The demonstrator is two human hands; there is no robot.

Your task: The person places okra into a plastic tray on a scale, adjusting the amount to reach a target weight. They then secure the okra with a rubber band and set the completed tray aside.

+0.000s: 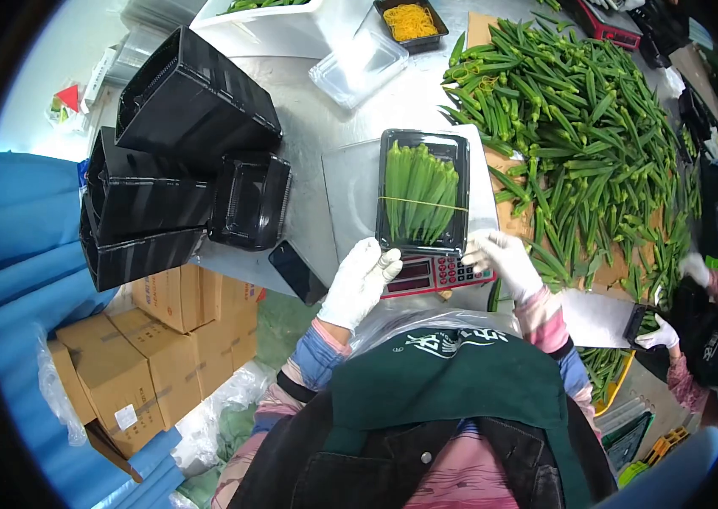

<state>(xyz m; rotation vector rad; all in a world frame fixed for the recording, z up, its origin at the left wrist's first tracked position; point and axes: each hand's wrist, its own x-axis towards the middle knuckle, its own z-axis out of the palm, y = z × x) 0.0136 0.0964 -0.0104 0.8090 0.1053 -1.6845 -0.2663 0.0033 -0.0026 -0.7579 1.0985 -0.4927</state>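
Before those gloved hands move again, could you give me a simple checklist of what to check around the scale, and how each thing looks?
1. Okra bundle banded: ok, a thin band crosses it.
2. Bundle within the black tray: ok.
3. Tray on the scale: ok, it sits on top, above the red keypad.
4. Both hands firmly on the tray: cannot tell. Left hand and right hand are at its near corners, but the grip is unclear.
5. Weight readable on the display: cannot tell, no legible digits.
6. All the okra bundled: not ok, a big loose pile lies to the right.
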